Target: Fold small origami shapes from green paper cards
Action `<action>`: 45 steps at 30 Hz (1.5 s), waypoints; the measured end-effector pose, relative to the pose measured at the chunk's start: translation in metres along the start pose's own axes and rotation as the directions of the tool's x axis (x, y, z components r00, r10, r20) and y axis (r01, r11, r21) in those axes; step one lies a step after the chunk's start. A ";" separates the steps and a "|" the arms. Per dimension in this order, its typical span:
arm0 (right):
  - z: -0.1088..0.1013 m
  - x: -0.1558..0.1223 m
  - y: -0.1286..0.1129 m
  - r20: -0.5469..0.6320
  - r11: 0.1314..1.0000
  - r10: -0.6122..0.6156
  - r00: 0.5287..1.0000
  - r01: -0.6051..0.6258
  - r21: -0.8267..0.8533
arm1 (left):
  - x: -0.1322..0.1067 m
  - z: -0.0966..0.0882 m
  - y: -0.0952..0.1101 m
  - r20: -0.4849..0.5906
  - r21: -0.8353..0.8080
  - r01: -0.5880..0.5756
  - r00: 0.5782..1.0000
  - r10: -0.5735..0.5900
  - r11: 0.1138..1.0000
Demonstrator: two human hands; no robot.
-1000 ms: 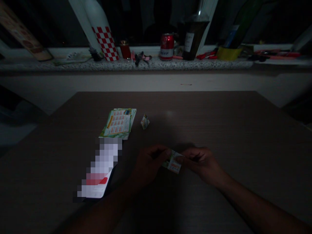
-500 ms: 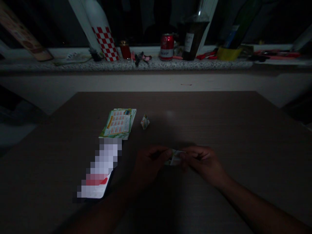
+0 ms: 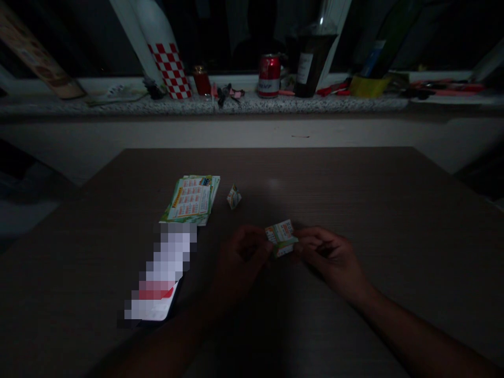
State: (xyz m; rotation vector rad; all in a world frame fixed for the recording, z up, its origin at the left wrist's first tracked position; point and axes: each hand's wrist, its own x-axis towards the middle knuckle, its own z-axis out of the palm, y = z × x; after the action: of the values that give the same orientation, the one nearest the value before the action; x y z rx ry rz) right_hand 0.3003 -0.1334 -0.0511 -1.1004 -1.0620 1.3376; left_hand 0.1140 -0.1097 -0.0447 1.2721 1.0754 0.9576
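A small folded piece of printed paper (image 3: 282, 236), white with green and orange, is held up between my two hands over the table. My left hand (image 3: 246, 257) pinches its left edge between thumb and fingers. On the other side my right hand (image 3: 328, 257) grips the right edge in the same way. Beyond my left hand, a small folded paper shape (image 3: 233, 197) stands on the table. To its left lies a stack of printed sheets (image 3: 191, 199), green-bordered with a grid of small text.
A phone (image 3: 161, 278) with a lit, blurred screen lies left of my left forearm on the dark wooden table (image 3: 354, 189). Along the stone windowsill (image 3: 244, 107) stand a checkered bottle (image 3: 171, 63), a red can (image 3: 270, 76), a dark cup (image 3: 313, 65) and a yellow pot (image 3: 368, 86).
The folded paper has turned between my fingers, so more of its printed face shows above my fingertips. My hands have shifted slightly; the stack, phone and paper shape stay put.
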 end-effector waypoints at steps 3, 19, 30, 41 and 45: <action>-0.001 -0.001 0.000 -0.003 1.000 0.003 1.000 -0.003 -0.012 | 0.003 0.000 -0.001 0.001 -0.056 0.056 0.998 -0.056 0.997; -0.003 0.004 0.003 -0.043 0.993 0.072 0.997 -0.075 -0.088 | 0.007 -0.003 0.005 -0.012 0.026 0.128 0.992 -0.128 0.991; -0.002 0.004 -0.006 -0.051 0.988 0.068 0.996 -0.074 -0.132 | 0.006 0.000 0.008 -0.008 0.070 0.109 0.994 -0.109 0.992; -0.005 0.005 0.002 0.017 0.990 0.141 0.990 -0.141 -0.005 | 0.010 -0.006 0.006 0.138 -0.050 0.217 0.968 -0.209 0.975; -0.001 0.003 -0.003 0.009 0.991 0.130 0.992 -0.129 -0.019 | 0.009 -0.007 0.006 0.210 0.008 0.243 0.948 -0.239 0.970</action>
State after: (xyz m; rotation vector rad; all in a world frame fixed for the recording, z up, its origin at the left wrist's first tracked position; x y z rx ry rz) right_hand 0.3016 -0.1298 -0.0482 -1.1941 -1.0261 1.4394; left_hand 0.1099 -0.0984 -0.0391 1.1670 1.0258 0.6315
